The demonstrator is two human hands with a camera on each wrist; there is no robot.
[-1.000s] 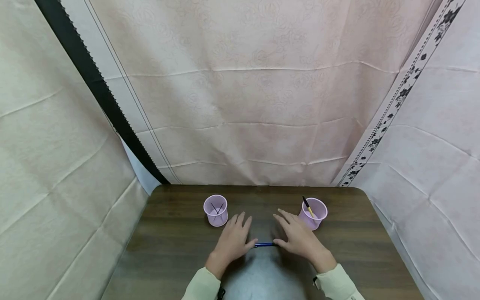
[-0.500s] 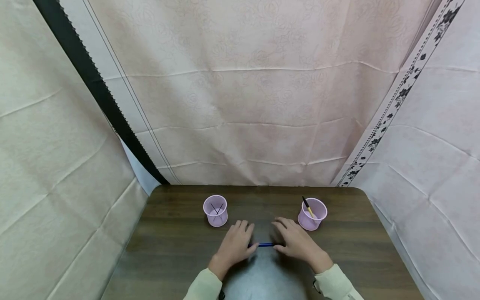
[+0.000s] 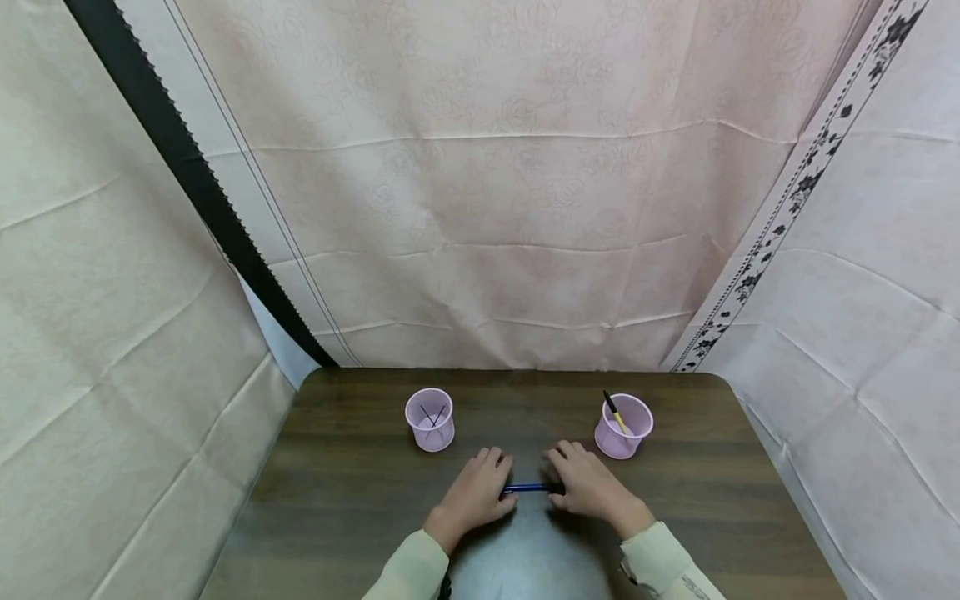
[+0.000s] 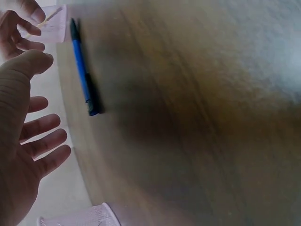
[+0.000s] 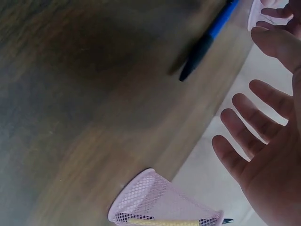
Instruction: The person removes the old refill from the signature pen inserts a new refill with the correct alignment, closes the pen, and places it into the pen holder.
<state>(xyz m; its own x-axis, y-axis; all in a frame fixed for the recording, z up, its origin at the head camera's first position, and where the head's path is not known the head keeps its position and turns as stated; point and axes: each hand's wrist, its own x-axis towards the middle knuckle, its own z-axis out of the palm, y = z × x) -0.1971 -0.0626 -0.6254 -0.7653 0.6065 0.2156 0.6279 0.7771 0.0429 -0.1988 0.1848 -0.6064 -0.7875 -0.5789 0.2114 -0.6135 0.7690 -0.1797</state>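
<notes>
A blue pen (image 3: 527,487) with dark ends lies on the table between the two hands. In the head view my left hand (image 3: 476,487) is at its left end and my right hand (image 3: 596,483) at its right end, fingers bent and thumbs near the barrel. Both wrist views show loosely bent fingers with a gap to the pen: the left hand (image 4: 23,127) is beside the pen (image 4: 81,61), and the right hand (image 5: 273,136) is beside its dark grip end (image 5: 196,54). Neither hand visibly holds it.
A lilac mesh cup (image 3: 431,437) stands behind the left hand, two thin dark lines showing inside. Behind the right hand is another lilac cup (image 3: 613,447) with a yellow-and-black pen (image 3: 616,414) leaning in it. Pale curtains (image 3: 510,250) surround the brown table (image 3: 337,492).
Both hands have drawn slightly nearer the pen's ends, and their spread fingers have bent inward. The pen and the cups have stayed in place.
</notes>
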